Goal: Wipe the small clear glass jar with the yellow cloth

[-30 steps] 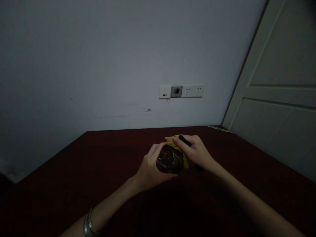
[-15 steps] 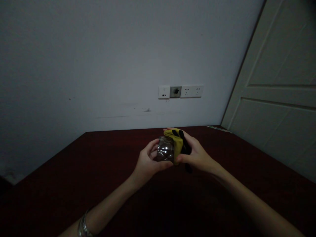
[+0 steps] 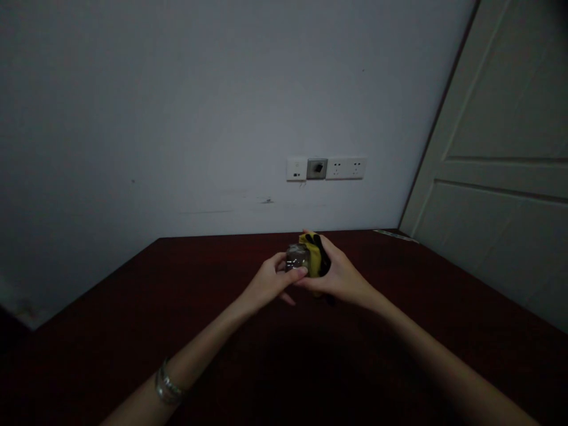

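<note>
A small clear glass jar (image 3: 297,258) is held up just above the table, between my hands. My left hand (image 3: 268,281) grips it from the near left, with its fingers curled around the glass. My right hand (image 3: 337,275) presses a yellow cloth with black marks (image 3: 314,254) against the jar's right side. The cloth's black part hangs behind my right fingers, and part of the jar is hidden by my fingers.
The dark red tabletop (image 3: 133,307) meets a pale wall, which carries a white socket panel (image 3: 326,168). A white panelled door (image 3: 488,118) stands at the right. A thin pale strip (image 3: 394,235) lies at the table's back right corner. My left wrist wears a silver bracelet (image 3: 168,383).
The jar has turned from showing its dark end to showing its side. My hands have moved closer together and farther from me, with the cloth bunched against the jar.
</note>
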A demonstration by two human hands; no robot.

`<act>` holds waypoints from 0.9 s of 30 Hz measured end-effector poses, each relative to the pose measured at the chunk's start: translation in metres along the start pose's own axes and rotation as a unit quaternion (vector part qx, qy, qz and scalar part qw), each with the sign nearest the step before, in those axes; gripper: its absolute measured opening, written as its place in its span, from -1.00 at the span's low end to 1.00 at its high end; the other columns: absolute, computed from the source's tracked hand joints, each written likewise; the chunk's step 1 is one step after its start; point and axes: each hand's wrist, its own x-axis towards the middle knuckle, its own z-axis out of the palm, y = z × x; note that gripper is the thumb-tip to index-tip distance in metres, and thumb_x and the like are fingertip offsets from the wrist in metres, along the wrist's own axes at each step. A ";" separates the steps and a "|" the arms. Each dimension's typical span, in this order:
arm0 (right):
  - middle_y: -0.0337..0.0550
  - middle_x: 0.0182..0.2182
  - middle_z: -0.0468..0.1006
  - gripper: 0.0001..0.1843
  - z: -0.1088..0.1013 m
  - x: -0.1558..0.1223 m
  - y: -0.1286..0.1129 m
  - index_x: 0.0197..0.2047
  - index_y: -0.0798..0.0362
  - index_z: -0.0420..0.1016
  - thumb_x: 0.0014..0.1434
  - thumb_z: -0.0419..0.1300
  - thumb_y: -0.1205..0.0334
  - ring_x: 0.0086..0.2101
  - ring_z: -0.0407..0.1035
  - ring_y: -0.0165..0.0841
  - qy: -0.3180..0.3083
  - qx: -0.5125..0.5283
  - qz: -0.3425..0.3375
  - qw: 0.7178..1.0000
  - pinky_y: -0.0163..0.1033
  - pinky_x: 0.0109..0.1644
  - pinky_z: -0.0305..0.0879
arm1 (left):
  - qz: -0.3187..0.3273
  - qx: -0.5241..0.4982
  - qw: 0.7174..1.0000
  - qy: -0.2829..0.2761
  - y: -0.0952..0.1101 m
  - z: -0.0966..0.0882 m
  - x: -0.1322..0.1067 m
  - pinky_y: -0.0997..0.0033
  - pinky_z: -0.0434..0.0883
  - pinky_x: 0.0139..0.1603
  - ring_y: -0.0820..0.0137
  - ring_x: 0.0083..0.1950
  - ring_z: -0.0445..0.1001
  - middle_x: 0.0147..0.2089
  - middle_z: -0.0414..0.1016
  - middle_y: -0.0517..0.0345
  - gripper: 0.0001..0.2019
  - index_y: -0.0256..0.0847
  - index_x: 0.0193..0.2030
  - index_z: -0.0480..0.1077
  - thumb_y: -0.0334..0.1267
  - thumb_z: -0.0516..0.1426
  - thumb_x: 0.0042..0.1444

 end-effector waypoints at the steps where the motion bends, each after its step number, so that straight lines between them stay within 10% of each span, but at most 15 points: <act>1: 0.07 0.07 0.37 -0.11 0.001 0.001 0.002 0.22 0.07 0.10 -0.14 0.39 0.16 0.04 0.33 -0.15 0.009 0.022 0.018 1.000 0.05 0.15 0.22 | 0.005 0.023 0.999 -0.031 0.004 -0.005 0.001 0.45 0.51 -0.58 0.13 -0.05 0.50 0.06 0.41 -0.22 -0.49 -0.30 0.05 0.29 -0.05 0.19 0.00; 5: 0.04 -0.08 0.50 -0.23 0.000 0.006 0.005 0.09 0.13 0.25 -0.19 0.40 0.14 -0.09 0.42 -0.16 0.032 0.098 0.078 0.992 0.01 0.03 0.34 | 0.062 0.150 0.979 -0.125 0.018 -0.017 0.000 0.22 0.57 -0.29 0.12 0.07 0.44 0.08 0.42 -0.13 -0.54 -0.17 0.11 0.31 -0.07 0.14 0.08; 9: -0.05 -0.26 0.56 -0.39 -0.002 0.009 0.004 -0.07 0.13 0.35 -0.19 0.38 0.11 -0.25 0.48 -0.20 0.043 0.118 0.127 0.984 -0.08 -0.17 0.44 | 0.168 0.200 0.963 -0.066 0.016 -0.011 0.001 0.03 0.42 0.05 0.10 0.12 0.41 0.09 0.41 -0.12 -0.26 -0.17 0.15 0.25 -0.22 0.37 -0.24; 17: -0.04 -0.17 0.55 -0.37 0.006 0.004 0.009 0.02 0.07 0.32 -0.12 0.36 0.10 -0.18 0.48 -0.20 0.038 0.076 0.066 0.994 -0.04 -0.09 0.43 | 0.125 0.025 0.991 -0.046 -0.021 0.000 0.014 0.03 0.36 0.12 0.14 0.15 0.39 0.16 0.35 -0.15 -0.20 -0.18 0.19 0.12 -0.38 0.34 -0.22; 27: 0.10 0.15 0.33 -0.20 0.001 0.000 0.007 0.23 0.02 0.17 -0.04 0.34 0.06 0.11 0.27 -0.10 0.002 -0.057 -0.055 0.997 0.12 0.18 0.19 | 0.139 0.076 0.986 0.045 -0.027 0.002 0.004 0.08 0.46 -0.02 0.15 -0.03 0.51 -0.02 0.48 -0.06 -0.19 -0.21 0.12 0.15 -0.30 0.38 -0.33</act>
